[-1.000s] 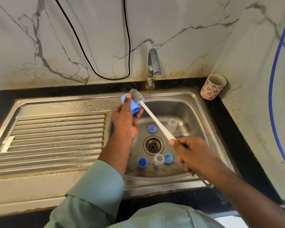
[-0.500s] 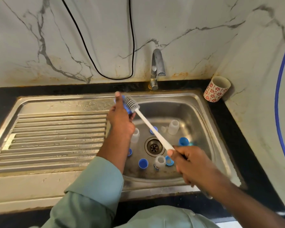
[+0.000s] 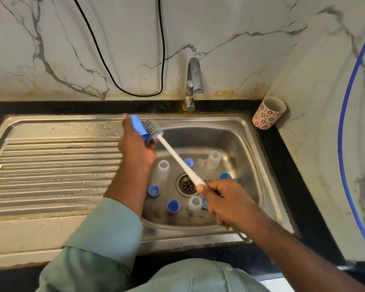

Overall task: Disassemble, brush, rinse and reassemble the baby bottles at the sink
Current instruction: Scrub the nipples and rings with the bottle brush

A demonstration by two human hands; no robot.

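My left hand (image 3: 135,146) holds a blue bottle cap (image 3: 139,127) above the sink's left rim. My right hand (image 3: 226,201) grips the white handle of a bottle brush (image 3: 177,157); its grey bristle head (image 3: 153,129) presses against the cap's open side. Down in the steel sink basin (image 3: 240,144) lie three clear small bottles (image 3: 163,168), (image 3: 213,159), (image 3: 193,204). Several blue caps and rings lie around the drain (image 3: 187,185), such as a ring (image 3: 153,190) and a cap (image 3: 173,205).
A steel tap (image 3: 193,81) stands behind the basin, no water running. The ribbed drainboard (image 3: 51,171) lies to the left. A patterned red-and-white cup (image 3: 269,112) leans in the back right corner. A black cable (image 3: 160,60) hangs on the marble wall and a blue hose (image 3: 346,123) runs down at right.
The left hand has turned the blue cap so its edge now shows. The brush head has shifted slightly against it. The camera view has dropped and moved closer.
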